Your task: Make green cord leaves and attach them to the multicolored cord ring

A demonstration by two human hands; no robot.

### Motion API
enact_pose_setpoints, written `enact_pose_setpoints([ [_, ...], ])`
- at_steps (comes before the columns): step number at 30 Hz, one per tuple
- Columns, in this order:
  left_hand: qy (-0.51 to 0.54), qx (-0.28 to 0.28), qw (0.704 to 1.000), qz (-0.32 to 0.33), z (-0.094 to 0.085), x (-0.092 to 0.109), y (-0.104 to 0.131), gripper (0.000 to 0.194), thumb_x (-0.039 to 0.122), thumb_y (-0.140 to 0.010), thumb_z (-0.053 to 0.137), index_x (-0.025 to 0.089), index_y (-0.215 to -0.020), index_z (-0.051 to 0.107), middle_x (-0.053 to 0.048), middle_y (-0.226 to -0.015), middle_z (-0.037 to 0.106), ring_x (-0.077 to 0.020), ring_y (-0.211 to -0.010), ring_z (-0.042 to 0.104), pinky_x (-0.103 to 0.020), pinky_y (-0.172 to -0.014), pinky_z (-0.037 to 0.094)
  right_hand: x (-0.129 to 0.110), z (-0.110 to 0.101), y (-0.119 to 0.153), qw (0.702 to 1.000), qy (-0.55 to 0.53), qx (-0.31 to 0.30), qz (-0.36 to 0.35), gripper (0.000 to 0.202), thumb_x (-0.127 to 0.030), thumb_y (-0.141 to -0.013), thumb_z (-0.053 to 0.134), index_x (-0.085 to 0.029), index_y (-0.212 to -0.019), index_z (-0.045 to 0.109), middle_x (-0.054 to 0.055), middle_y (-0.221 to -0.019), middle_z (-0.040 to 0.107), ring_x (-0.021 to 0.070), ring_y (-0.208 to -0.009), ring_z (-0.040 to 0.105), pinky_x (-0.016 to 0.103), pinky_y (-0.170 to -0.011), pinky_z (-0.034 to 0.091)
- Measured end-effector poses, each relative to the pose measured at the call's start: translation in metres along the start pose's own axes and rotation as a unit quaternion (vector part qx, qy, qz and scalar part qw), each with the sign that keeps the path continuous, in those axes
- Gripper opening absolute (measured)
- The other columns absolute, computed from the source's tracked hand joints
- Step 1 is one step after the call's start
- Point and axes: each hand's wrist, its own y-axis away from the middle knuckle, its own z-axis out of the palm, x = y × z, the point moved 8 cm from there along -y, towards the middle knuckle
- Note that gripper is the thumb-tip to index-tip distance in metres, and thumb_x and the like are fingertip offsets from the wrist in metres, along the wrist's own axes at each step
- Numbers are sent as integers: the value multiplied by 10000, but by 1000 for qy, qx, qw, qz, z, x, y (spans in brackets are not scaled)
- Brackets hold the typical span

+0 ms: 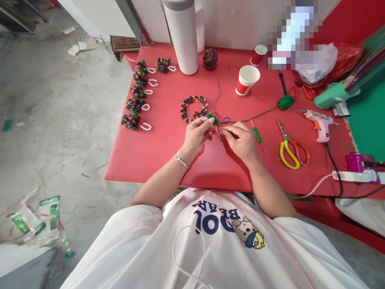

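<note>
Between thumb and fingers, my left hand (197,134) pinches a small green crocheted piece (212,119). My right hand (240,139), closed just beside it, grips green yarn (221,131) that runs from the piece. A strand trails right across the table to a green yarn ball (285,102). Just beyond my left hand lies a curled multicoloured crocheted strip (194,105), its end near my fingers. A crochet hook with a green handle (257,135) rests on the table to the right of my right hand.
Several multicoloured crocheted flowers (130,120) with white bead loops line the red table's (162,152) left side. A tall white flask (182,38), multicoloured yarn ball (210,59), paper cup (247,79) and thread spool (259,55) stand behind. Scissors (289,148) and a corded glue gun (321,124) lie right.
</note>
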Motion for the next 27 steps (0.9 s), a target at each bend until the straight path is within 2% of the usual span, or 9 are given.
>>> enact_pose_setpoints([
  [7,-51,-46,998,11,13,-11,7,364,324,-670,985,151,-691,665,40,-589,639,-46,-458,542,-178,-472,446,6,3,1,1000,-20,-3,19,155,-325,-969,715,-248,-933,844,32,-788,735,159,-689,658,300,-683,530],
  [12,-13,-39,999,0,11,-7,7,353,339,-680,969,171,-766,671,44,-616,648,-78,-456,570,-212,-450,474,1,7,1,996,-70,-45,42,229,-441,-940,741,-237,-998,827,50,-910,803,165,-719,675,305,-691,538],
  [15,-20,-33,999,-31,8,-7,5,341,304,-684,970,167,-767,668,40,-608,639,-66,-459,557,-193,-451,463,8,-4,-2,991,-98,1,88,343,-525,-982,657,-225,-916,810,53,-884,792,173,-754,681,314,-716,543],
  [18,-48,-94,992,-64,15,-13,7,360,327,-651,998,143,-781,717,15,-620,655,-66,-480,574,-182,-459,463,24,-3,-3,970,-180,16,163,421,-627,-931,674,-226,-891,799,23,-800,754,170,-741,667,312,-697,533],
  [21,-74,-150,982,-88,22,-21,13,405,368,-600,1026,129,-791,761,-7,-633,680,-76,-483,585,-199,-470,492,38,12,-3,937,-271,-39,218,451,-678,-825,747,-237,-904,798,-4,-731,706,158,-693,629,294,-615,486],
  [24,-82,-172,978,-87,26,-24,18,433,398,-567,1041,122,-750,762,-31,-621,697,-90,-483,598,-208,-462,491,46,22,-1,911,-321,-67,252,408,-629,-748,821,-232,-835,778,-20,-658,642,127,-604,538,279,-546,410],
  [27,-81,-202,971,-95,32,-26,23,459,417,-532,1053,124,-696,738,-29,-558,666,-104,-439,577,-227,-424,469,58,22,2,877,-372,-36,301,356,-542,-672,887,-226,-764,751,-46,-589,572,91,-525,432,257,-492,330],
])
